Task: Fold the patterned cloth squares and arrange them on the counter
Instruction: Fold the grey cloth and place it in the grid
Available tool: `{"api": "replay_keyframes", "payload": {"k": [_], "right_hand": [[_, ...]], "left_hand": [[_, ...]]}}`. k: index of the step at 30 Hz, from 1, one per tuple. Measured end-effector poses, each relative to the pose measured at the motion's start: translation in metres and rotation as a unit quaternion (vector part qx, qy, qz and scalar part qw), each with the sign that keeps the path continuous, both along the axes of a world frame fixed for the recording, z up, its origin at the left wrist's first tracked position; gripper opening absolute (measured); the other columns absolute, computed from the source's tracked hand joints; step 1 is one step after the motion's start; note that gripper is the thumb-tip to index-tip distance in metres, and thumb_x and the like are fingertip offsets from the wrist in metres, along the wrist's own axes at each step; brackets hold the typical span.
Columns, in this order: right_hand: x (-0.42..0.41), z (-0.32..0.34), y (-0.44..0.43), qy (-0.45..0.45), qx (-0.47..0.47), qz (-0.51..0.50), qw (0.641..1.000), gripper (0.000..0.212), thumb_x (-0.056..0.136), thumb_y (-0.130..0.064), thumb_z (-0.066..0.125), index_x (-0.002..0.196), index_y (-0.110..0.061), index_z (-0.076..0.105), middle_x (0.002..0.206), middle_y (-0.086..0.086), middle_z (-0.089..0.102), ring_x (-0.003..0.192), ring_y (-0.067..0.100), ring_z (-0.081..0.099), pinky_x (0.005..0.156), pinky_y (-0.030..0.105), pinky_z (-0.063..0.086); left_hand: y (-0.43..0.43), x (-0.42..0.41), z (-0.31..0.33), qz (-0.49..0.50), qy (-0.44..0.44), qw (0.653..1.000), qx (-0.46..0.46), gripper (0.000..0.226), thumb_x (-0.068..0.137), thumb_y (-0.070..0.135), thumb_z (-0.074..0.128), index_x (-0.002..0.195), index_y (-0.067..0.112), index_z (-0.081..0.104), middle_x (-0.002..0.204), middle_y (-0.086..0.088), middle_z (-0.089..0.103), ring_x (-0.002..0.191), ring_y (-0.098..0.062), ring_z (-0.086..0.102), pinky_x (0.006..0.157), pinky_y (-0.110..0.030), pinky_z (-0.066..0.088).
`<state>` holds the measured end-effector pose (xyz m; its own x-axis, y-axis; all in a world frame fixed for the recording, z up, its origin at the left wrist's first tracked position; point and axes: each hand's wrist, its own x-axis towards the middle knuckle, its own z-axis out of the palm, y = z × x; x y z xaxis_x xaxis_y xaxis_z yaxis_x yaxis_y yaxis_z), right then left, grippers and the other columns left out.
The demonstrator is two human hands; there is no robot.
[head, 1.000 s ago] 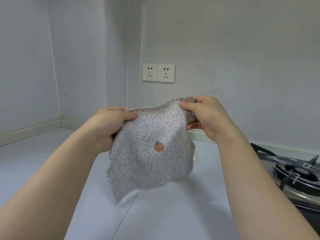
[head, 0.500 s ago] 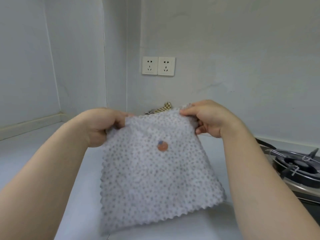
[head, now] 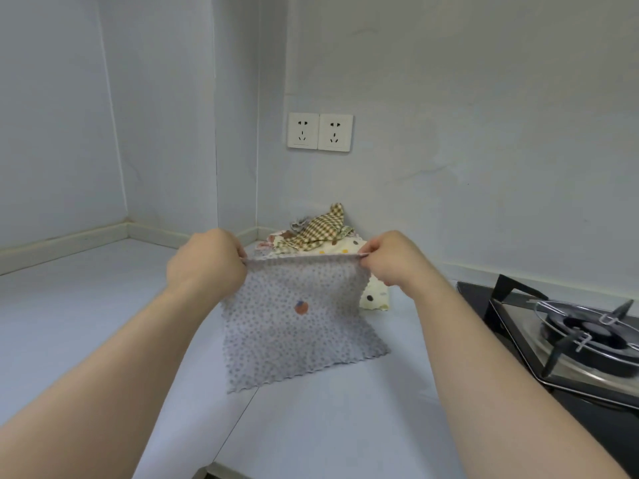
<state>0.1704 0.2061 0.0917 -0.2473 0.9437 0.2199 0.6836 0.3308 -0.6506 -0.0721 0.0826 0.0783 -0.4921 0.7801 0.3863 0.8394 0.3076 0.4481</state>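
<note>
A grey dotted cloth square (head: 297, 326) with a small orange motif hangs stretched between my hands, its zigzag lower edge lying on the counter (head: 103, 326). My left hand (head: 207, 264) pinches its top left corner. My right hand (head: 390, 261) pinches the top right corner. Behind it, against the back wall, lies a heap of other cloths (head: 318, 233): a brown checked one on top and a cream one with coloured dots (head: 375, 297) showing at the right.
A gas stove (head: 584, 337) with a black burner and pan support stands at the right on a steel top. A double wall socket (head: 320, 132) is on the wall above the heap. The counter's front edge runs near the bottom of the view.
My hands have carried the dotted cloth forward and down, pulling its top edge taut; its lower edge now lies on the counter, and the heap behind has come into sight.
</note>
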Motion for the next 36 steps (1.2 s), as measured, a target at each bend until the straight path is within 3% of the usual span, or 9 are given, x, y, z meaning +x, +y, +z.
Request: {"api": "replay_keyframes", "payload": {"k": [5, 7, 10, 13, 23, 27, 31, 33, 36], "right_hand": [[0.007, -0.045, -0.018, 0.052, -0.01, 0.018, 0.998, 0.035, 0.09, 0.005, 0.052, 0.102, -0.019, 0.075, 0.102, 0.003, 0.072, 0.063, 0.019, 0.072, 0.051, 0.022, 0.052], [0.018, -0.063, -0.029, 0.048, 0.013, 0.038, 0.998, 0.041, 0.088, 0.004, 0.049, 0.093, -0.027, 0.075, 0.102, 0.001, 0.073, 0.075, 0.018, 0.072, 0.066, 0.023, 0.058], [0.036, -0.082, -0.046, -0.029, 0.057, 0.088, 0.994, 0.042, 0.086, 0.002, 0.049, 0.095, -0.025, 0.079, 0.101, -0.007, 0.073, 0.089, 0.007, 0.065, 0.073, 0.006, 0.046], [0.048, -0.095, -0.054, -0.012, 0.058, 0.09, 0.994, 0.037, 0.085, 0.002, 0.054, 0.095, -0.023, 0.08, 0.103, -0.008, 0.074, 0.096, 0.006, 0.064, 0.084, 0.005, 0.043], [0.049, -0.106, -0.055, -0.051, 0.093, 0.124, 0.986, 0.028, 0.085, -0.006, 0.059, 0.095, -0.019, 0.082, 0.105, -0.004, 0.074, 0.099, 0.012, 0.066, 0.098, 0.03, 0.051], [0.051, -0.104, -0.052, -0.058, 0.071, 0.139, 0.986, 0.018, 0.085, -0.026, 0.064, 0.083, -0.02, 0.081, 0.09, -0.008, 0.075, 0.09, 0.009, 0.067, 0.091, 0.034, 0.055], [0.051, -0.107, -0.046, -0.084, 0.061, 0.11, 0.989, 0.064, 0.08, -0.075, 0.05, 0.078, -0.016, 0.074, 0.082, -0.002, 0.074, 0.075, 0.014, 0.066, 0.075, 0.039, 0.056], [0.049, -0.107, -0.048, -0.097, 0.089, 0.113, 0.985, 0.045, 0.083, -0.068, 0.059, 0.076, -0.026, 0.075, 0.082, -0.01, 0.071, 0.08, 0.008, 0.064, 0.077, 0.037, 0.056], [0.05, -0.101, -0.053, -0.083, 0.15, 0.134, 0.976, 0.019, 0.085, -0.05, 0.071, 0.083, -0.031, 0.076, 0.109, -0.018, 0.067, 0.106, 0.003, 0.058, 0.093, 0.032, 0.05]], "left_hand": [[-0.035, 0.015, -0.017, -0.053, -0.036, 0.998, 0.003, 0.031, 0.094, 0.009, 0.052, 0.096, 0.031, 0.074, 0.071, 0.003, 0.073, 0.057, -0.013, 0.07, 0.063, -0.031, 0.059], [-0.056, 0.029, -0.03, -0.075, -0.012, 0.997, 0.015, 0.034, 0.098, 0.009, 0.051, 0.106, 0.031, 0.075, 0.08, 0.004, 0.076, 0.069, -0.013, 0.073, 0.069, -0.031, 0.058], [-0.082, 0.042, -0.05, -0.101, 0.034, 0.994, 0.033, 0.032, 0.096, 0.008, 0.056, 0.112, 0.025, 0.077, 0.103, 0.005, 0.078, 0.101, -0.021, 0.07, 0.088, -0.034, 0.055], [-0.098, 0.046, -0.071, -0.115, 0.07, 0.991, 0.005, 0.031, 0.096, 0.013, 0.058, 0.116, 0.029, 0.076, 0.113, 0.009, 0.075, 0.107, -0.021, 0.068, 0.091, -0.032, 0.053], [-0.104, 0.033, -0.1, -0.166, 0.119, 0.979, -0.003, 0.021, 0.095, 0.015, 0.063, 0.108, 0.019, 0.079, 0.116, 0.007, 0.074, 0.109, -0.019, 0.067, 0.096, -0.02, 0.043], [-0.106, 0.034, -0.099, -0.175, 0.128, 0.976, -0.002, 0.034, 0.096, 0.047, 0.057, 0.097, 0.021, 0.079, 0.102, 0.007, 0.075, 0.099, -0.016, 0.067, 0.087, -0.026, 0.05], [-0.105, 0.034, -0.097, -0.152, 0.209, 0.966, 0.018, 0.05, 0.093, 0.064, 0.043, 0.093, 0.033, 0.082, 0.109, 0.007, 0.076, 0.111, -0.025, 0.066, 0.094, -0.04, 0.055], [-0.104, 0.032, -0.094, -0.154, 0.222, 0.963, 0.017, 0.044, 0.089, 0.063, 0.049, 0.091, 0.034, 0.082, 0.112, 0.007, 0.075, 0.117, -0.027, 0.064, 0.094, -0.047, 0.053], [-0.103, 0.032, -0.098, -0.23, 0.199, 0.952, 0.038, 0.032, 0.091, 0.048, 0.054, 0.093, 0.031, 0.081, 0.099, 0.014, 0.074, 0.098, -0.014, 0.067, 0.083, -0.038, 0.058]]}}
